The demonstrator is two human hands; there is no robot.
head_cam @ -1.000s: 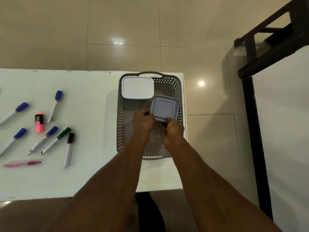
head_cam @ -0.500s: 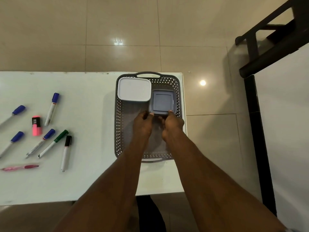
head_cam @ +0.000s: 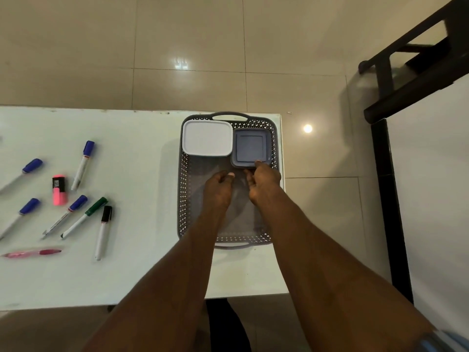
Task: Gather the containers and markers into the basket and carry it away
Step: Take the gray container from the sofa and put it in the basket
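Observation:
A grey perforated basket [head_cam: 183, 199] stands at the right end of the white table [head_cam: 137, 262]. Inside, at its far end, sit a white-lidded container [head_cam: 206, 138] on the left and a blue-grey square container [head_cam: 251, 148] on the right. My right hand [head_cam: 264, 182] hovers over the basket with a fingertip touching the blue-grey container's near edge. My left hand [head_cam: 218, 190] is beside it, fingers loosely curled, holding nothing. Several markers lie on the table's left: blue-capped ones [head_cam: 82, 165], a green one [head_cam: 85, 217], a black one [head_cam: 103, 231], a pink highlighter [head_cam: 59, 190], a pink pen [head_cam: 31, 253].
The basket's right side lies along the table's right edge, with tiled floor [head_cam: 317, 212] beyond. A dark wooden frame [head_cam: 385, 199] and a white surface stand at the far right. The near half of the basket holds nothing.
The blue-grey container went from my two hands down into the basket's far right corner. Both hands have drawn back toward me, the left one fully off it.

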